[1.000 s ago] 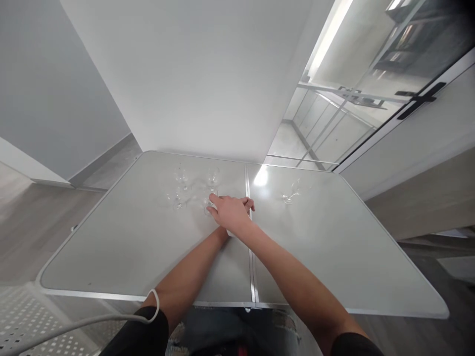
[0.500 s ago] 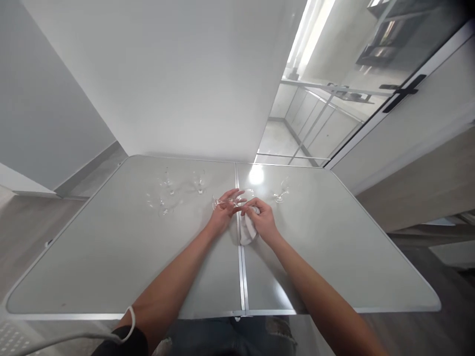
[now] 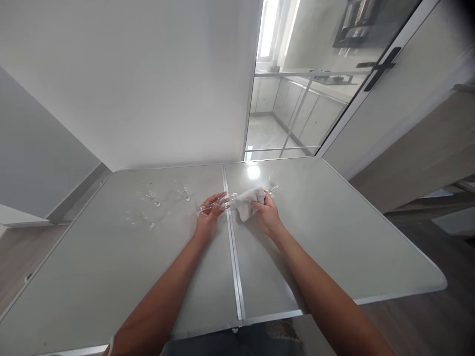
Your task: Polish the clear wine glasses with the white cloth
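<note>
My left hand (image 3: 210, 215) is closed around a clear stemmed glass (image 3: 225, 202), which lies sideways in the grip with its round foot pointing left. The glass's right end meets a white cloth (image 3: 248, 201). My right hand (image 3: 267, 213) pinches this cloth between thumb and fingers, and the cloth bunches up off the table. Whether part of the cloth is inside the bowl, I cannot tell. Just behind my right hand stands another clear glass (image 3: 273, 185), partly hidden by the fingers.
On the left half of the pale folding table (image 3: 178, 291) stand more clear glasses, among them a back one (image 3: 185, 194), a middle one (image 3: 156, 200) and a front one (image 3: 150, 223). A metal seam (image 3: 233, 267) crosses the table. Behind it are a white wall (image 3: 178, 89) and a glass door (image 3: 285, 109).
My right hand has lifted the cloth from beside the glass to its right end and spread it there. My left hand still holds the glass. The camera view has turned slightly.
</note>
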{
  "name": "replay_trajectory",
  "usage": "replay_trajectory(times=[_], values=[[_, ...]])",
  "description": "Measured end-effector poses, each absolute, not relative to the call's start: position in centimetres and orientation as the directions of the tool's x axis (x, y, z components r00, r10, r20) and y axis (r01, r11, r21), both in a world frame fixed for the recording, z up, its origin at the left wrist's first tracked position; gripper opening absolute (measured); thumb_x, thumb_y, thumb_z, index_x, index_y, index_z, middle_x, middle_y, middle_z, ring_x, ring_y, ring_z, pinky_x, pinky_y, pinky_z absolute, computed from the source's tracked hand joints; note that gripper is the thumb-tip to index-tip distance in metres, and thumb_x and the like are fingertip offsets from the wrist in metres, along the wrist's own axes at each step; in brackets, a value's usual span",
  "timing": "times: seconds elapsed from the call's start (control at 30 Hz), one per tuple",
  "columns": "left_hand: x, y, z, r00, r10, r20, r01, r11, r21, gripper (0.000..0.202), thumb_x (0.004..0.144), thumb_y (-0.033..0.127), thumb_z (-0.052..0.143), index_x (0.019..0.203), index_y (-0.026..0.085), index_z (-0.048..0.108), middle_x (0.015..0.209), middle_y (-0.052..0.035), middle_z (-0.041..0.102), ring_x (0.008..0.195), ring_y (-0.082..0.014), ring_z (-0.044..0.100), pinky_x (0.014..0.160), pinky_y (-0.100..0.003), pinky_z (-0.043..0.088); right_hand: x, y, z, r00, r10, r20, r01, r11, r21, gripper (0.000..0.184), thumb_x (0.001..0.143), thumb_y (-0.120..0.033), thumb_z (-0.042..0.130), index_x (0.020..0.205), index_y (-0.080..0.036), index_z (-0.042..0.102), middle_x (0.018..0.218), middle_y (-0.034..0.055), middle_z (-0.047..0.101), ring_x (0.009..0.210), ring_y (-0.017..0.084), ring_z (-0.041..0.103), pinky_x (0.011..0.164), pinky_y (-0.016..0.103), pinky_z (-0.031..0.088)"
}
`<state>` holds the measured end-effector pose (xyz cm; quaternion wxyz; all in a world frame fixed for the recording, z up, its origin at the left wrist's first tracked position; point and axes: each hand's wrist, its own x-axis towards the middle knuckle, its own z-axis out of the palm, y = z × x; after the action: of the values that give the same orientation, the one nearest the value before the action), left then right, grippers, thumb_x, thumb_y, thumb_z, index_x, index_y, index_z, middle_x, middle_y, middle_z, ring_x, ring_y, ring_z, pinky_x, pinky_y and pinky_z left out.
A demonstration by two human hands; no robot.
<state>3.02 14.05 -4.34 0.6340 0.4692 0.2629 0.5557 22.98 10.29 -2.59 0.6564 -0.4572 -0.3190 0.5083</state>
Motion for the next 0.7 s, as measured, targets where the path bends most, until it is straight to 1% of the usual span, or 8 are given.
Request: replay_trajectory(times=[0.1, 0.17, 0.3, 0.43, 0.5, 0.57, 0.63, 0.7], values=[[3.1, 14.0, -4.4, 0.228, 0.959, 0.167, -0.422, -0.057, 0.905, 0.044, 0.082, 0.05, 0.075, 0.117, 0.023, 0.069, 0.138, -0.0128, 0.063, 0.116, -0.0288, 0.067, 0.096, -0.045, 0.057, 22.9, 10.6, -2.7, 0.304, 0.952, -0.023, -0.385, 0.1, -0.917, 0.029, 0.081, -0.04, 0.067, 0.105, -0.023, 0.064, 0.105, 0.0038, 0.066, 0.099, 0.021, 0.063, 0.081, 0.03, 0.051], [3.3, 13.8, -4.2, 0.231, 0.959, 0.162, -0.371, -0.067, 0.926, 0.045, 0.082, 0.05, 0.076, 0.116, 0.022, 0.07, 0.135, -0.0133, 0.065, 0.114, -0.0295, 0.068, 0.092, -0.044, 0.059, 23.0, 10.6, -2.6, 0.335, 0.942, -0.018, -0.35, 0.106, -0.931, 0.036, 0.085, -0.048, 0.061, 0.113, -0.024, 0.063, 0.108, 0.0043, 0.066, 0.099, 0.021, 0.063, 0.08, 0.03, 0.051], [3.5, 13.2, -3.6, 0.272, 0.946, 0.176, -0.277, -0.098, 0.956, 0.045, 0.081, 0.047, 0.077, 0.117, 0.02, 0.072, 0.13, -0.0142, 0.068, 0.115, -0.0314, 0.067, 0.093, -0.045, 0.059, 23.1, 10.1, -1.9, 0.29, 0.957, -0.009, -0.319, 0.088, -0.944, 0.049, 0.085, -0.046, 0.06, 0.131, -0.03, 0.053, 0.093, 0.0, 0.065, 0.081, 0.018, 0.062, 0.068, 0.027, 0.05], [3.4, 12.9, -3.1, 0.304, 0.933, 0.19, -0.217, -0.126, 0.968, 0.048, 0.08, 0.043, 0.079, 0.122, 0.02, 0.071, 0.128, -0.0132, 0.069, 0.119, -0.0321, 0.066, 0.101, -0.047, 0.055, 22.6, 9.6, -1.3, 0.137, 0.99, 0.021, -0.335, 0.066, -0.94, 0.037, 0.089, -0.057, 0.053, 0.111, -0.026, 0.058, 0.083, -0.0005, 0.064, 0.071, 0.016, 0.059, 0.063, 0.026, 0.048], [3.2, 12.8, -3.0, 0.323, 0.926, 0.195, -0.165, -0.147, 0.975, 0.049, 0.079, 0.041, 0.08, 0.122, 0.021, 0.072, 0.13, -0.0124, 0.069, 0.12, -0.0321, 0.065, 0.104, -0.046, 0.054, 22.5, 9.3, -1.1, 0.078, 0.997, 0.021, -0.294, 0.043, -0.955, 0.046, 0.084, -0.055, 0.065, 0.12, -0.028, 0.054, 0.081, -0.0024, 0.065, 0.069, 0.016, 0.059, 0.065, 0.026, 0.048], [3.2, 12.9, -3.2, 0.329, 0.925, 0.19, -0.148, -0.148, 0.978, 0.051, 0.078, 0.042, 0.081, 0.124, 0.022, 0.071, 0.131, -0.0117, 0.068, 0.121, -0.0319, 0.065, 0.104, -0.045, 0.054, 22.5, 8.9, -1.0, -0.008, 1.0, 0.02, -0.286, 0.017, -0.958, 0.073, 0.077, -0.046, 0.075, 0.141, -0.033, 0.042, 0.081, -0.0043, 0.067, 0.068, 0.016, 0.06, 0.065, 0.026, 0.049], [3.1, 13.0, -3.6, 0.327, 0.93, 0.168, -0.168, -0.118, 0.979, 0.051, 0.078, 0.044, 0.08, 0.123, 0.021, 0.072, 0.13, -0.0119, 0.069, 0.118, -0.0315, 0.066, 0.1, -0.043, 0.056, 22.5, 8.5, -0.9, -0.089, 0.996, 0.031, -0.305, 0.002, -0.952, 0.089, 0.078, -0.04, 0.073, 0.154, -0.033, 0.028, 0.077, -0.006, 0.066, 0.063, 0.015, 0.058, 0.061, 0.025, 0.048], [3.1, 13.2, -4.2, 0.329, 0.935, 0.132, -0.183, -0.074, 0.98, 0.044, 0.079, 0.049, 0.078, 0.109, 0.017, 0.077, 0.128, -0.0139, 0.07, 0.11, -0.0308, 0.07, 0.09, -0.041, 0.06, 22.5, 8.1, -0.9, -0.155, 0.985, 0.07, -0.264, 0.026, -0.964, 0.09, 0.082, -0.038, 0.068, 0.159, -0.032, 0.021, 0.074, -0.0065, 0.065, 0.059, 0.013, 0.055, 0.059, 0.024, 0.047]])
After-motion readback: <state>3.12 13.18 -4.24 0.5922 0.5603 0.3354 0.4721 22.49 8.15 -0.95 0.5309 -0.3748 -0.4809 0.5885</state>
